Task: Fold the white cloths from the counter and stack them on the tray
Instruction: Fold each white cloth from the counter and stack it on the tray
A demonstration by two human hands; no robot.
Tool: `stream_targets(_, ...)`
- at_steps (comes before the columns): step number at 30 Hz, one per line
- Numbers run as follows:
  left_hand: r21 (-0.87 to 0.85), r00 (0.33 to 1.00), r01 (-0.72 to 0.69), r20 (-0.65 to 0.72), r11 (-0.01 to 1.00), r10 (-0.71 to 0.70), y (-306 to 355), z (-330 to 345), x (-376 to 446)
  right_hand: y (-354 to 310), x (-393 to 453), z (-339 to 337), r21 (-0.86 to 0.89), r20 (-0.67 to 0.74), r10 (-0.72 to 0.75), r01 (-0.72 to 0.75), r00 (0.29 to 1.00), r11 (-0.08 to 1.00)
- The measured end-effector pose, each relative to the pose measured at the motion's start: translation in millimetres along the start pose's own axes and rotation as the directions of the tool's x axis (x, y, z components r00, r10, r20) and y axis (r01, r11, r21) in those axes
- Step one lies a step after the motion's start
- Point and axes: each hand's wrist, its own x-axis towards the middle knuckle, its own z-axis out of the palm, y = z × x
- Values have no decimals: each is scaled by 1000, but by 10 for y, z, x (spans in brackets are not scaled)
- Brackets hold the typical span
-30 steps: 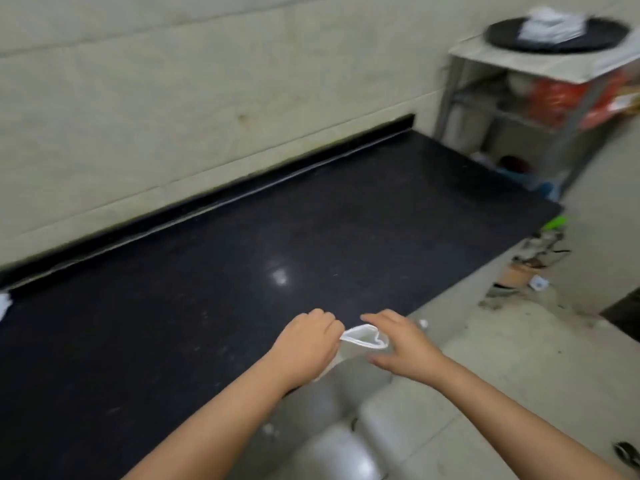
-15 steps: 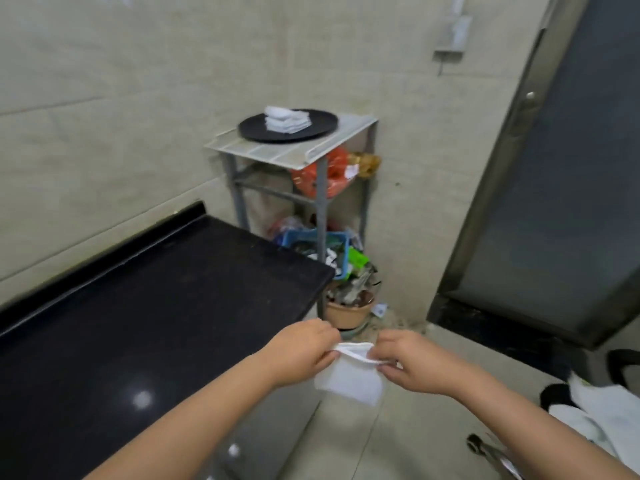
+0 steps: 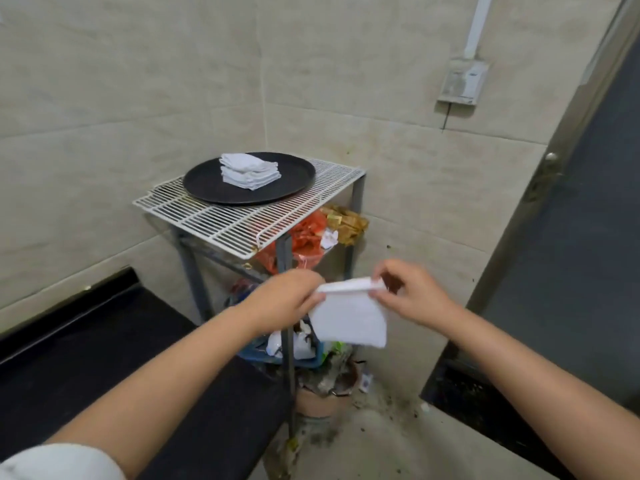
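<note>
A folded white cloth (image 3: 349, 318) hangs in the air between my hands, held by its top edge. My left hand (image 3: 287, 299) pinches the cloth's left corner and my right hand (image 3: 410, 292) pinches the right corner. Beyond them, a round black tray (image 3: 207, 188) rests on a white wire rack (image 3: 242, 223) and carries a stack of folded white cloths (image 3: 250, 170). The black counter (image 3: 104, 358) lies at the lower left, below my left forearm.
The rack stands on a grey metal frame in the corner, with orange bags (image 3: 306, 233) on a lower shelf and a blue basket plus a clay pot (image 3: 322, 400) of rubbish beneath. A dark door (image 3: 571, 271) is on the right. A wall socket (image 3: 462, 81) is mounted above.
My view has swung right from the counter to the rack, which is now closer. Both hands have lifted the cloth, and it hangs lower and more spread between them.
</note>
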Motion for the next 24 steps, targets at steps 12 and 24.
stream_targets(12, -360, 762, 442, -331, 821, -556, -1330, -971, 1530, 447, 3103, -302, 183, 275, -58, 7, 960, 983)
stream_targets(24, -286, 284, 826, -531, 485, -798, -2699, -987, 2564, 826, 5346, 809, 173, 303, -357, 317, 884, 932)
